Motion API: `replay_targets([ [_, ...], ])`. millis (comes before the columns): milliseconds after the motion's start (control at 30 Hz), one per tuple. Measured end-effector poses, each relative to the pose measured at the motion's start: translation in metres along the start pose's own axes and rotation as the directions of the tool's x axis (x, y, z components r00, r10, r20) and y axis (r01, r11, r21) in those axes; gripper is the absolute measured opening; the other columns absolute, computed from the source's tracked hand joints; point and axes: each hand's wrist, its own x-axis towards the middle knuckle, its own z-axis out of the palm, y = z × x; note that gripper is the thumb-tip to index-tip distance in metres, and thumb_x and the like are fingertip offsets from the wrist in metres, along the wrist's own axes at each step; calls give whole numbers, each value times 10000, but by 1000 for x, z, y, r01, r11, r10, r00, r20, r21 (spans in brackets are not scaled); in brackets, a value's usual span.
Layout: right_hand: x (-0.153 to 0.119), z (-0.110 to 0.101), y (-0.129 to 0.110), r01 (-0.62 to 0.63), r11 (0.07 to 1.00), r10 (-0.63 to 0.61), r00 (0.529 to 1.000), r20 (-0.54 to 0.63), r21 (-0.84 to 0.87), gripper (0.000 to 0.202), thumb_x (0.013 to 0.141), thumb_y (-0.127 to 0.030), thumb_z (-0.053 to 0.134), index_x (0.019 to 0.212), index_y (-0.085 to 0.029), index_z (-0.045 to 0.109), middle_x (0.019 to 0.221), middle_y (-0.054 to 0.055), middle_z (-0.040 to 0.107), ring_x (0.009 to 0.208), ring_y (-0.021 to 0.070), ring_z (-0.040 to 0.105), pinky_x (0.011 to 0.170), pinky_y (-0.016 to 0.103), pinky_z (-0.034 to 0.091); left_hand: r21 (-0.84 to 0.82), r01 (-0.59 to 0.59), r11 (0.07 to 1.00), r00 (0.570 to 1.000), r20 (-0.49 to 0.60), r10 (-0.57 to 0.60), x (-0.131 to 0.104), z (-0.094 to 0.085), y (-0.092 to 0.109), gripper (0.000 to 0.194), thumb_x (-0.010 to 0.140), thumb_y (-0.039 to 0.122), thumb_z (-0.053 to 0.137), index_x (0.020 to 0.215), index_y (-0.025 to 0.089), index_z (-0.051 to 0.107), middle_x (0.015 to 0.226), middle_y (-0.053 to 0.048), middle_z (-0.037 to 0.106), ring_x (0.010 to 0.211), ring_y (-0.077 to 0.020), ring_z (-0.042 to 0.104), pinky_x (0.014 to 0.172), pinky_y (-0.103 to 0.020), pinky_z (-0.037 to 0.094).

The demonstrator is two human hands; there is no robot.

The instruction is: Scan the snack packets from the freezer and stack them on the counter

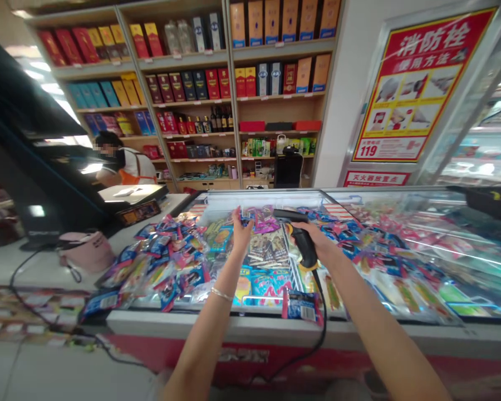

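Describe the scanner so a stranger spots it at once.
Facing the shelves stands a long case strewn with packets. Over its middle, the person's right hand holds the scanner: black with yellow trim and, unlike the packets, trailing a dark cord.

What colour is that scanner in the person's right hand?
The scanner is mostly black with yellow trim; the head view shows it.

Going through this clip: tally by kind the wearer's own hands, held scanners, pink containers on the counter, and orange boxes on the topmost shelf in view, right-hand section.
Wearer's hands, left hand and right hand: 2
Handheld scanner: 1
Pink container: 1
Orange boxes: 6
Total: 10
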Motion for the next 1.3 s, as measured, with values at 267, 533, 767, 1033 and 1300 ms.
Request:
replay_targets([
  [267, 1, 89, 5, -73, 996, 68, 994, 88, 49, 155, 796, -271, 597, 705, -145, 601, 506, 18, 591, 408, 104, 517, 383, 177, 434, 526, -140, 839, 857, -360, 368, 38, -168, 60, 627, 816, 221, 560, 1370, 129, 281, 1374, -193, 321, 1305, -246, 316, 1133, -414, 245],
  [533, 31, 176, 59, -199, 979, 181, 955, 233, 53, 198, 820, -273, 561, 665, -151, 580, 493, 25, 588, 417, 107, 526, 387, 181, 436, 618, 84, 782, 847, -458, 271, 52, -313, 44, 453, 823, 218, 519, 1254, 149, 400, 1222, -151, 482, 1197, -261, 451, 1066, -468, 344],
  [767, 58, 209, 118, -130, 990, 120, 975, 185, 45, 140, 711, -219, 696, 745, -180, 565, 519, -23, 590, 420, 98, 538, 408, 178, 451, 778, 137, 613, 948, -281, 145, 37, -320, 20, 407, 883, 252, 444, 1271, 134, 471, 1208, -184, 529, 1124, -259, 535, 975, -423, 438],
  [1033, 67, 207, 157, -164, 986, 166, 975, 149, -30, 143, 696, -208, 718, 743, -151, 596, 497, -5, 597, 410, 101, 547, 404, 178, 454, 970, 232, 67, 963, -239, 127, 18, -311, 1, 464, 906, 440, 410, 1222, 162, 604, 1401, -226, 435, 1195, -396, 486, 972, -586, 367],
  [1300, 73, 202, 169, -236, 972, 235, 965, 114, -12, 126, 743, -207, 695, 689, -155, 594, 474, 11, 596, 386, 98, 536, 374, 166, 433, 943, 305, 135, 943, -319, 100, 12, -308, -5, 690, 910, 455, 366, 1453, 39, 280, 1323, -301, 503, 1028, -362, 611, 888, -541, 447],
])
